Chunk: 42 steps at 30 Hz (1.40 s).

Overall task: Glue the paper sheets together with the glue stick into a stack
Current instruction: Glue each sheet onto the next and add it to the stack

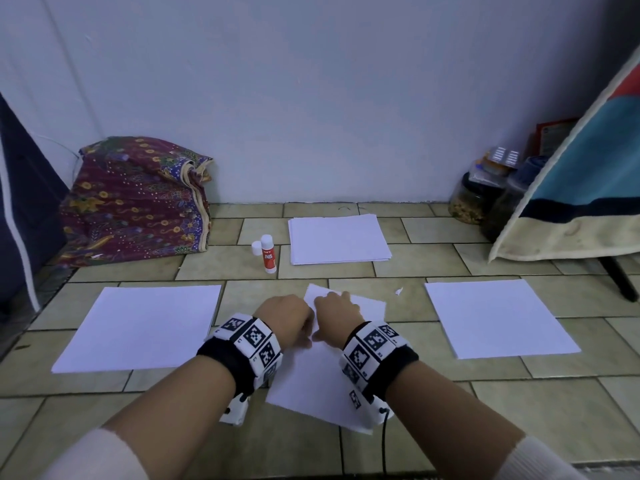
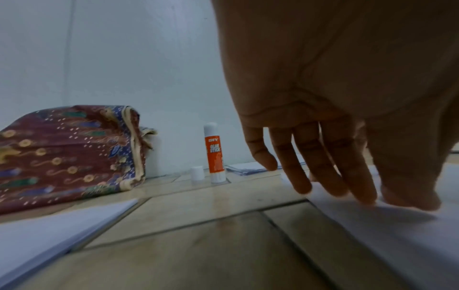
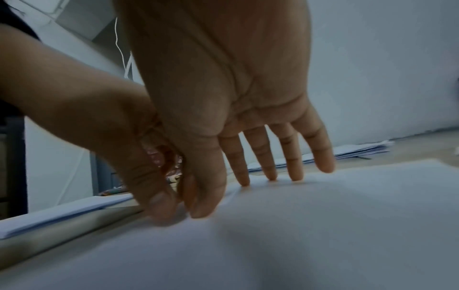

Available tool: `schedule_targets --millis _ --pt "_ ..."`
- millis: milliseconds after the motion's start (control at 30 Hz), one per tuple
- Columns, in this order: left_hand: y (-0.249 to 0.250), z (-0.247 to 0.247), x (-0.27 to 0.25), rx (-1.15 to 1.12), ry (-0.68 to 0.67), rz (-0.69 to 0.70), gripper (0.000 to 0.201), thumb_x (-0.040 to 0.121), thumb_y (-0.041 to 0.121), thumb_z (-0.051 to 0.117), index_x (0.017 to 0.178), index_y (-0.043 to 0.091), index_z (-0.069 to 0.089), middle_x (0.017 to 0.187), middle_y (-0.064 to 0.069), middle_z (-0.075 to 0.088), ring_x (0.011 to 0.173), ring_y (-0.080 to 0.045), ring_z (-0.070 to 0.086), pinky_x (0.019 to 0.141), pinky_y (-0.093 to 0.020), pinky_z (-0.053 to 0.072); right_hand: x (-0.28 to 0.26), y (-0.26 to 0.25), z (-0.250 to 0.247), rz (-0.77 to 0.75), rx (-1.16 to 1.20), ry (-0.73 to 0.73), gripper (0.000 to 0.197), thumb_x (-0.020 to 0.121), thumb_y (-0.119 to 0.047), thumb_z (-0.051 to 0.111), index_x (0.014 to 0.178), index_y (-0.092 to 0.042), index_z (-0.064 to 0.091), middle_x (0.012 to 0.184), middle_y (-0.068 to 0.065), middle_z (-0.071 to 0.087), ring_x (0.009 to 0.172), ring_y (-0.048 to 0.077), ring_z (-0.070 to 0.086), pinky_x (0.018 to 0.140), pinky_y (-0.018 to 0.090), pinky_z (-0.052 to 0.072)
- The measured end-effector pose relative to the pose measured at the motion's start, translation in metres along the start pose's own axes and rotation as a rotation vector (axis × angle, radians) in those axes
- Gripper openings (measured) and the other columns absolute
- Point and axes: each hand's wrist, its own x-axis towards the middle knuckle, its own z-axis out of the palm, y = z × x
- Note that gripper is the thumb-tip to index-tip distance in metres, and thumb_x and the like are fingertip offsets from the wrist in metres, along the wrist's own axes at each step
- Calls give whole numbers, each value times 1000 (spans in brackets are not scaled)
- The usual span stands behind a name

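I have both hands down on the centre sheet (image 1: 322,386), which lies skewed on the tiled floor (image 1: 311,455). My left hand (image 1: 285,318) has its fingers (image 2: 330,166) extended and slightly spread, tips pressing the sheet's left edge. My right hand (image 1: 337,315) is directly beside it, thumbs nearly touching; its fingers (image 3: 263,157) are straight and fanned, tips pressing flat onto the paper. Neither hand pinches or grips anything.

The glue stick (image 1: 268,254) stands upright ahead of my left hand, uncapped, well apart from the fingers. Its cap (image 1: 256,248) stands just beside it on the far left side. The paper pile (image 1: 339,240) lies ahead of my right hand, just right of the glue stick. One sheet group (image 1: 145,327) lies outboard of my left hand; another (image 1: 498,317) lies outboard of my right hand. A small paper scrap (image 1: 399,291) rests on the floor ahead-right of my right hand. A patterned cloth bundle (image 1: 138,199) sits far ahead-left against the wall.
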Motion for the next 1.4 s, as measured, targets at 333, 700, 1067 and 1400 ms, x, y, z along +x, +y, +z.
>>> schedule_targets --millis 333,700,1067,1400 --pt "-20 29 15 -61 -170 -141 105 85 58 59 154 13 -8 162 -2 -9 148 -21 -10 114 -58 20 0 -11 -6 -250 68 -96 91 83 -3 66 151 -5 6 155 12 23 140 28 30 115 41 25" --pt "-23 27 6 95 -192 -140 97 90 66 40 152 10 -11 161 -1 -14 148 -17 -10 115 -61 8 8 52 -14 3 221 -9 60 91 -41 59 140 -20 33 132 6 55 125 27 47 113 42 23" --pt "-19 4 -2 92 93 -188 52 90 63 45 107 18 64 111 -1 64 111 -20 53 98 -36 31 7 35 -15 100 -187 101 39 93 -24 55 130 -15 49 135 11 35 127 28 32 98 37 36" --pt "-24 28 1 -127 -114 -166 124 73 63 69 153 7 -7 161 -4 -11 148 -21 -9 117 -54 14 8 -22 5 -239 -223 -4 40 93 -16 52 131 -3 47 137 18 41 128 31 35 105 36 30"
